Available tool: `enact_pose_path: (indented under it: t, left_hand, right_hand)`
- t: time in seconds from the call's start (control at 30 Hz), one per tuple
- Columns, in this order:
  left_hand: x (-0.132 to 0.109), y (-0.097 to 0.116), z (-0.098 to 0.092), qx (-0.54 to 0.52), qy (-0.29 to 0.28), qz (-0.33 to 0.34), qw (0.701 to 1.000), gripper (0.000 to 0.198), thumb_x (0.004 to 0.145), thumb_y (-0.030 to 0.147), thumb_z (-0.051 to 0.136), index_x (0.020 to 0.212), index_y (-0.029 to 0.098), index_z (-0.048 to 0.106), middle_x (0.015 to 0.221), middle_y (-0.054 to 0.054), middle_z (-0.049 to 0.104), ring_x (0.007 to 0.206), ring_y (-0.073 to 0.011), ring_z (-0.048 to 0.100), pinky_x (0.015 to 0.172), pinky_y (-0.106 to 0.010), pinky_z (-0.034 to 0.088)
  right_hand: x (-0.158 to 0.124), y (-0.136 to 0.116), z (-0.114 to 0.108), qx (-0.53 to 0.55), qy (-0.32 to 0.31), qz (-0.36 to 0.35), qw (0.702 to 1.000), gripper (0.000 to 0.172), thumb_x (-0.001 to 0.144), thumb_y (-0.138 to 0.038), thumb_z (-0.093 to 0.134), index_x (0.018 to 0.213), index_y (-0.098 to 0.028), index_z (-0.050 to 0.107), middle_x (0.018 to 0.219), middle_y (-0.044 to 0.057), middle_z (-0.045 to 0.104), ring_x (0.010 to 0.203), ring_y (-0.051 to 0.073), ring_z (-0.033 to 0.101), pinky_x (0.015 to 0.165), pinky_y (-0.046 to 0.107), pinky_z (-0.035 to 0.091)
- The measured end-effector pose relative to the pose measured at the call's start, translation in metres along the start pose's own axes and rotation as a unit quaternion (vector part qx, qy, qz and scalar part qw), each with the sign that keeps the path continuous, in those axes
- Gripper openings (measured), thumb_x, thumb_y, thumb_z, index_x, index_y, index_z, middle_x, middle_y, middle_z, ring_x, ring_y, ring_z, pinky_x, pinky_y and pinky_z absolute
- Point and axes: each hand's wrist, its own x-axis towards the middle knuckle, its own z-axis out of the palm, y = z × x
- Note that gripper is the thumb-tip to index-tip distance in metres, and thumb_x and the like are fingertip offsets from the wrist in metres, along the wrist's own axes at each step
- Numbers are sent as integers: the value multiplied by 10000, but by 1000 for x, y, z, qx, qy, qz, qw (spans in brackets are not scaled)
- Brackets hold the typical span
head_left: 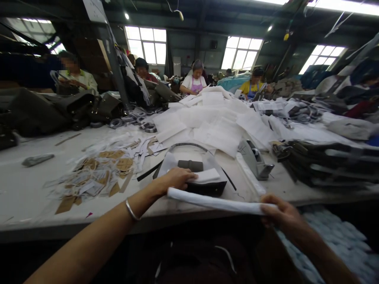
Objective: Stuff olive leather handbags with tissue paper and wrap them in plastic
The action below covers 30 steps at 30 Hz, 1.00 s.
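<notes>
My right hand is closed round one end of a long white rolled sheet, which reaches left just in front of a dark handbag. The bag lies on the table with its curved handle toward the back. My left hand lies on the bag with fingers stretched out, its fingertips touching a folded white pad. Behind that hand, a dark grey rolled piece rests on the bag.
A large heap of white sheets rises behind the bag. A tape dispenser stands right of it, near stacked dark bags. Paper tags lie scattered left. Several people work across the table.
</notes>
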Motion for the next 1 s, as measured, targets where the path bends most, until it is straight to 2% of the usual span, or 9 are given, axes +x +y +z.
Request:
enact_pose_path:
  t: [0.1,0.23,0.33,0.43,0.6,0.7,0.8,0.9,1.0]
  left_hand:
    - [6,-7,-18,-13,-29,5,999,596,737,111,612,1308,281,588,1187,-22,685,1042,-196,656,879,-245,480]
    - [13,-10,-27,-22,-58,7,998,603,701,88,632,1267,296,626,1136,-8,711,1013,-193,663,882,-249,476]
    - [16,-8,-26,-23,-63,9,998,628,696,80,615,1289,289,609,1210,-19,684,1076,-206,641,941,-275,457]
    - [16,-5,-27,-19,-68,7,998,649,703,87,593,1324,275,578,1240,-36,664,1083,-213,638,946,-286,459]
    - [13,8,-28,17,-65,-7,998,609,738,152,635,1332,263,558,1217,-57,647,1014,-241,659,880,-307,497]
    - [8,22,-6,59,-18,-38,997,486,793,235,659,1271,238,579,1143,-70,654,945,-259,660,807,-336,523]
    - [3,32,36,110,96,-82,986,360,896,149,533,1250,195,574,1177,-98,648,1043,-263,623,882,-370,507]
    - [-3,33,77,140,212,-95,963,413,936,104,463,1336,189,521,1325,-125,589,1208,-279,547,1002,-428,448]
    - [-6,28,97,147,256,-83,952,439,947,111,466,1375,206,497,1359,-125,577,1255,-281,525,1026,-445,436]
  right_hand:
    - [21,-15,45,66,-136,34,988,323,771,-505,674,712,-199,589,583,-20,570,527,143,547,524,272,434]
    - [35,-12,56,48,-200,26,978,251,741,-419,707,826,-192,644,637,-36,605,570,141,555,551,245,434]
    - [35,-7,56,-12,-145,-29,989,242,733,-400,729,857,-204,660,737,-23,644,676,166,594,631,257,461]
    - [35,-10,79,-68,-40,-115,990,218,769,-395,722,866,-217,641,820,-5,654,762,189,614,710,281,482]
    - [44,-11,127,-94,92,-341,931,83,911,-290,599,862,-228,574,813,18,590,763,182,603,719,292,493]
    - [49,-1,137,-172,141,-381,897,40,938,-224,563,898,-228,568,813,26,581,732,181,578,689,301,471]
    - [48,9,138,-243,185,-392,868,36,926,-197,573,899,-220,572,812,38,587,756,208,560,708,343,440]
    - [41,10,133,-270,213,-390,854,29,917,-201,595,926,-218,573,886,62,611,859,242,577,779,392,432]
    - [33,-8,126,-261,249,-405,840,130,891,-215,655,994,-223,576,962,80,627,953,262,591,866,440,437]
